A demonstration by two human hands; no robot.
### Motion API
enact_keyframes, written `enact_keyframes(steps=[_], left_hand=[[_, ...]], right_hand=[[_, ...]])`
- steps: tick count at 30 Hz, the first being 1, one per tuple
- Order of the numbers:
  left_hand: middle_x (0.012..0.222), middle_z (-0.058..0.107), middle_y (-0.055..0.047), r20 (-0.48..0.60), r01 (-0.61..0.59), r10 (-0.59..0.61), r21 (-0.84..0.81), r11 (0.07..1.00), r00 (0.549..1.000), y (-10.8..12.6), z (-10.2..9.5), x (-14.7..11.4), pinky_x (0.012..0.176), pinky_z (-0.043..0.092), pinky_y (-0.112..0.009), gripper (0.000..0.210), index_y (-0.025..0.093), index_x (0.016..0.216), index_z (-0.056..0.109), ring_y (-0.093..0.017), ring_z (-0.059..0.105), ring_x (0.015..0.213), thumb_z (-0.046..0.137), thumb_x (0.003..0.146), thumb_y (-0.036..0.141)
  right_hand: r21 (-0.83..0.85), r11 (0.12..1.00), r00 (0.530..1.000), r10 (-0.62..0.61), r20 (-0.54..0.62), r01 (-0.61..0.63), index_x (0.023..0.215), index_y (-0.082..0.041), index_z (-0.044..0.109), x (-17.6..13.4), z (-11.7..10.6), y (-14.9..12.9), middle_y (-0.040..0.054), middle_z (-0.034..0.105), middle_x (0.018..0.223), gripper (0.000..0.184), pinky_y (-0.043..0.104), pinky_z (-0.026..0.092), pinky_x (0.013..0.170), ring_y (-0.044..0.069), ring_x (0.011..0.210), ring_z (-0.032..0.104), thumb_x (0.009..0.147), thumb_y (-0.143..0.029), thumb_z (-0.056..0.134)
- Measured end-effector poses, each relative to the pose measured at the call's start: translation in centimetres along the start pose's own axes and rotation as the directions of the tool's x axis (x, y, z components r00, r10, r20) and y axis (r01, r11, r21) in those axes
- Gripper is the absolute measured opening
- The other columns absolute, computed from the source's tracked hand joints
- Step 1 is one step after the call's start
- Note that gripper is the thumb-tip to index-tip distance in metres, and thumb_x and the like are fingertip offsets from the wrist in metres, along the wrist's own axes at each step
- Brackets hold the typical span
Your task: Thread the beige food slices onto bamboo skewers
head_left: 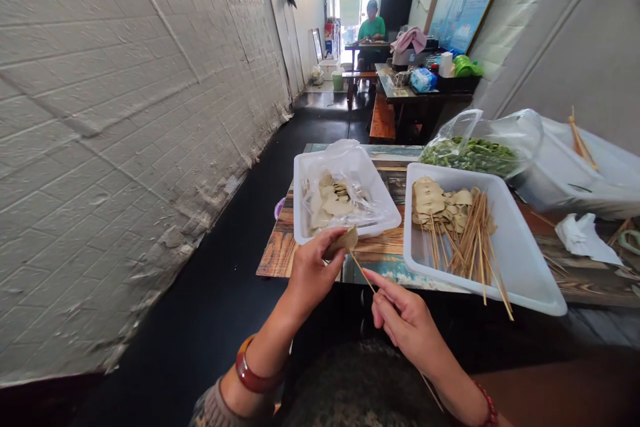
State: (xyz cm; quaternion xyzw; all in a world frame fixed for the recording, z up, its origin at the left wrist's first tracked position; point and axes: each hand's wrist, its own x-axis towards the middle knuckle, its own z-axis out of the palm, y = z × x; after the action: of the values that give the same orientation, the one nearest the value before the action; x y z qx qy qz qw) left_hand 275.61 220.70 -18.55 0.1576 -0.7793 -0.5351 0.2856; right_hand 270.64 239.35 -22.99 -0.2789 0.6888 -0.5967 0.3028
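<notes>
My left hand (315, 270) is closed around a thin, pale beige food slice (349, 239), which looks folded. A bamboo skewer (361, 267) meets the slice at its lower edge, and my right hand (403, 317) pinches that skewer further down. Just beyond my left hand lies a white tray (385, 213) lined with a clear plastic bag, with loose beige slices (337, 200) in it. To the right, a second white tray (525, 267) holds several skewered slices (435, 203), their sticks (475, 240) pointing toward me. Whether the skewer tip passes through the slice is hidden.
Behind the right tray rests a clear bag of green vegetables (475, 153). White plastic bins (595, 173) and crumpled tissue (587, 238) sit at the right. A white brick-patterned wall (125, 113) runs along the left. Far back, a person in green (371, 28) sits at a table.
</notes>
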Motion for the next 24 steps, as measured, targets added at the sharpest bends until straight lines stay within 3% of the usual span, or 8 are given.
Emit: enact_keyframes(steps=[6, 12, 16, 20, 24], left_hand=[[0.107, 0.075, -0.007, 0.003, -0.022, 0.022, 0.020, 1.000, 1.000, 0.07, 0.31, -0.08, 0.098, 0.048, -0.038, 0.033, 0.025, 0.102, 0.075, -0.026, 0.068, 0.102, 0.072, 0.072, 0.012], [0.110, 0.074, -0.007, 0.035, -0.033, 0.031, 0.063, 0.997, 0.999, -0.46, 0.41, -0.09, 0.095, 0.049, -0.037, 0.034, 0.024, 0.109, 0.072, -0.024, 0.068, 0.102, 0.071, 0.076, 0.016], [0.113, 0.073, -0.009, 0.035, 0.062, -0.059, -0.072, 0.996, 0.998, -0.64, 0.65, -0.10, 0.089, 0.053, -0.034, 0.040, 0.023, 0.112, 0.070, -0.025, 0.067, 0.105, 0.075, 0.073, 0.019], [0.116, 0.071, -0.010, 0.104, 0.147, -0.130, -0.182, 0.972, 0.986, -0.29, 0.82, -0.11, 0.078, 0.056, -0.031, 0.044, 0.021, 0.115, 0.067, -0.025, 0.067, 0.102, 0.076, 0.072, 0.021], [0.116, 0.070, -0.011, 0.156, 0.186, -0.145, -0.296, 0.937, 0.977, 0.28, 0.72, 0.24, 0.071, 0.056, -0.028, 0.043, 0.019, 0.113, 0.067, -0.019, 0.069, 0.086, 0.077, 0.071, 0.020]], right_hand=[[0.005, 1.000, 1.000, 0.006, -0.021, -0.006, 0.140, -0.017, 0.053, 0.27, 0.02, -0.03, -0.0047, 0.050, 0.060, 0.048, 0.019, 0.025, 0.037, 0.007, 0.041, 0.034, 0.096, -0.034, 0.043], [0.012, 1.000, 0.999, -0.001, -0.041, 0.002, 0.139, -0.017, 0.054, 0.17, 0.08, 0.19, -0.0047, 0.050, 0.060, 0.048, 0.019, 0.024, 0.037, 0.007, 0.040, 0.033, 0.096, -0.036, 0.043], [0.020, 1.000, 0.999, -0.009, -0.045, 0.010, 0.139, -0.017, 0.055, 0.12, 0.03, 0.49, -0.0047, 0.050, 0.060, 0.048, 0.019, 0.024, 0.037, 0.007, 0.040, 0.032, 0.096, -0.037, 0.044], [0.032, 0.999, 0.999, -0.022, -0.047, 0.023, 0.139, -0.017, 0.054, 0.22, -0.03, 0.37, -0.0048, 0.049, 0.059, 0.048, 0.019, 0.024, 0.038, 0.007, 0.041, 0.033, 0.096, -0.035, 0.044], [0.031, 0.999, 0.998, -0.037, -0.043, 0.038, 0.138, -0.018, 0.055, 0.17, -0.12, 0.21, -0.0046, 0.050, 0.060, 0.046, 0.019, 0.025, 0.037, 0.007, 0.041, 0.033, 0.096, -0.034, 0.044]])
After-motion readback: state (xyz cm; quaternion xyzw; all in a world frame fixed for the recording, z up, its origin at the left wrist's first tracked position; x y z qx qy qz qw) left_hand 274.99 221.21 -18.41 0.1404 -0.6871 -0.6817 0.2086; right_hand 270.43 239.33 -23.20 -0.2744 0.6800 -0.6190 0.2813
